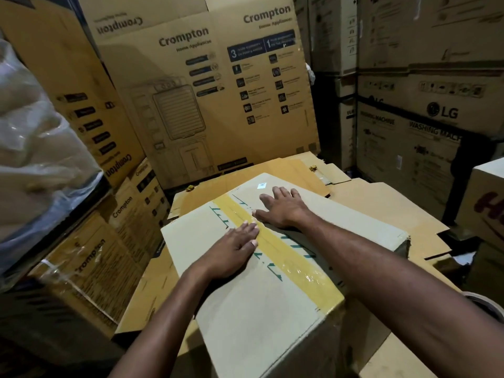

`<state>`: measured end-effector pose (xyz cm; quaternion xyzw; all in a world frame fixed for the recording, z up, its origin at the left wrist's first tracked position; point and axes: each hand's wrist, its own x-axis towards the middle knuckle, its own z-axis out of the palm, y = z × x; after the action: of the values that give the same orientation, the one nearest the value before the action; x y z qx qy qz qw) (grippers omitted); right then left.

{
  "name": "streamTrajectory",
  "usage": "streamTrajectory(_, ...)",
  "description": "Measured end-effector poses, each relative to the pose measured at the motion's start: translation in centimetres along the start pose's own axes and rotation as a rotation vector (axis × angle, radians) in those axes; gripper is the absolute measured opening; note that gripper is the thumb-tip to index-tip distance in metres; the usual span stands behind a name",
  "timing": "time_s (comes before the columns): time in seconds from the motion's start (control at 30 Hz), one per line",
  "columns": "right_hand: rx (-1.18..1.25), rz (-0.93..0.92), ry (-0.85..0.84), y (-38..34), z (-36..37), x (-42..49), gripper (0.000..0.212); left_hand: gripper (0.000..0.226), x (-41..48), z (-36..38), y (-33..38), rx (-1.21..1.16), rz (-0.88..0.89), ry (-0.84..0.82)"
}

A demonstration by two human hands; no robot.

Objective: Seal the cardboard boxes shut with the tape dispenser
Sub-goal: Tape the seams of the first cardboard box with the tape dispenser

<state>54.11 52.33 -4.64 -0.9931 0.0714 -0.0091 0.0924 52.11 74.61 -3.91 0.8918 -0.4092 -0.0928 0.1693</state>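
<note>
A closed cardboard box [240, 309] lies in front of me with a strip of yellowish tape [297, 266] running along its centre seam from the far edge down over the near right corner. My left hand [231, 252] lies flat on the left flap, fingertips touching the tape. My right hand [283, 208] lies flat on the right flap with fingers spread, thumb at the tape's edge. Neither hand holds anything. A roll of tape [488, 306] shows partly at the right edge, behind my right forearm. No dispenser is visible.
Flattened cardboard sheets [368, 197] lie under and around the box. Tall Crompton cartons [207, 85] stand behind and to the left, LG washing machine cartons [425, 113] to the right. Plastic wrap [35, 148] bulges in at the far left.
</note>
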Motion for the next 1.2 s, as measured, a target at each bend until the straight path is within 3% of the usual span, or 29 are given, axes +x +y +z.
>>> streamTrajectory(0.33,0.046,-0.016,0.030,0.6,-0.4,-1.1,0.084,0.054,-7.7,2.6,8.2,0.025,0.043,-0.042)
streamTrajectory(0.47,0.043,-0.033,0.034,0.6,-0.8,-1.9,0.084,0.067,-9.8,3.5,11.1,0.013,0.024,-0.028)
streamTrajectory(0.67,-0.030,-0.130,-0.098,1.3,-1.7,-4.4,0.085,0.092,-10.9,4.6,13.6,0.079,0.008,-0.037)
streamTrajectory(0.93,-0.066,-0.338,-0.249,3.8,-2.9,-13.3,0.074,0.091,-10.1,5.1,13.7,0.072,-0.039,0.070)
streamTrajectory(1.1,-0.045,-0.421,-0.208,6.2,-2.9,-20.3,0.068,0.098,-10.9,6.0,15.5,0.096,-0.148,0.169)
streamTrajectory(1.2,-0.002,-0.466,-0.053,7.7,-2.1,-23.4,0.070,0.106,-11.1,7.5,17.6,0.316,-0.214,0.216)
